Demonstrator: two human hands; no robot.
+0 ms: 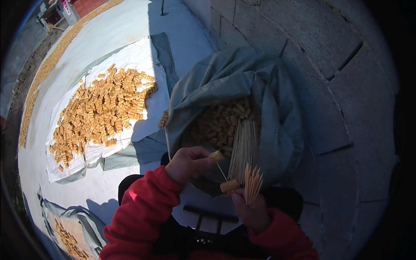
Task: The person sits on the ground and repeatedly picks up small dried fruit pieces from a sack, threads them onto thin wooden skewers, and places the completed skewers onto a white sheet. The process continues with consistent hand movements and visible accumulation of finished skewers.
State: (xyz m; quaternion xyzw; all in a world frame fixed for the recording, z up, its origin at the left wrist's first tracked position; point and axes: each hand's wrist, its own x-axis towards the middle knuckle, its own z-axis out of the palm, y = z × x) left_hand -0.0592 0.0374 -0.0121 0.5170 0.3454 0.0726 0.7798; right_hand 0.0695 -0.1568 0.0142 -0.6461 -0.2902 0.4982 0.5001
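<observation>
My left hand point(189, 164) pinches a short tan cylinder point(216, 156) between thumb and fingertips. A thin pale stick point(222, 172) runs from it down to a second tan cylinder point(229, 186), which sits at my right fingertips. My right hand point(251, 212) is closed round a bundle of pointed wooden skewers point(253, 184), tips upward. Just beyond both hands stands an open grey-green sack point(277, 125), its rim folded back. Inside lie many similar cylinders point(219, 130) in shadow, with a sheaf of long thin sticks point(243, 149) leaning on them. What the cylinders are made of I cannot tell.
At the left, a sunlit white sheet point(60, 147) carries a large heap of tan cylinders point(104, 106). Another cloth point(82, 216) with more pieces lies lower left. A grey block wall point(333, 108) rises close on the right. A dark slatted frame point(208, 221) shows between my knees.
</observation>
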